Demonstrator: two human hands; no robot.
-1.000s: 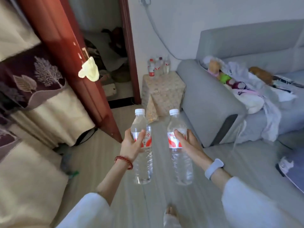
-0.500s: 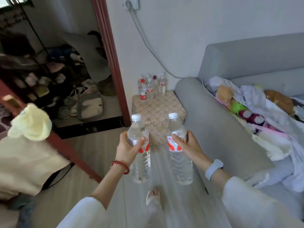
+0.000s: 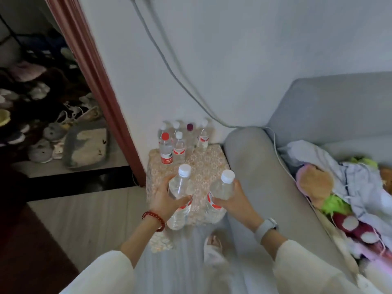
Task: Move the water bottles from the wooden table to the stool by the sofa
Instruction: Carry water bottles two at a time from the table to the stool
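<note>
My left hand (image 3: 164, 200) grips a clear water bottle (image 3: 179, 187) with a white cap and red label, upright over the front of the stool (image 3: 209, 164). Beside it my right hand (image 3: 233, 201) grips a second such bottle (image 3: 220, 190) at the same height. The stool is a patterned beige cube standing between the door frame and the grey sofa (image 3: 250, 166). Several water bottles (image 3: 182, 141) stand in a cluster at the stool's back edge against the wall, one with a red cap, one with a dark cap.
A red-brown door frame (image 3: 99, 85) rises left of the stool, with shoes (image 3: 42, 145) piled on the floor beyond it. Clothes and soft toys (image 3: 339, 187) lie on the sofa seat. A grey cable (image 3: 169, 66) runs down the wall. My foot (image 3: 214, 242) is near the stool.
I have walked up to the stool, which now lies directly under my hands. Both bottles have come forward and down over its front part. The view tilted downward.
</note>
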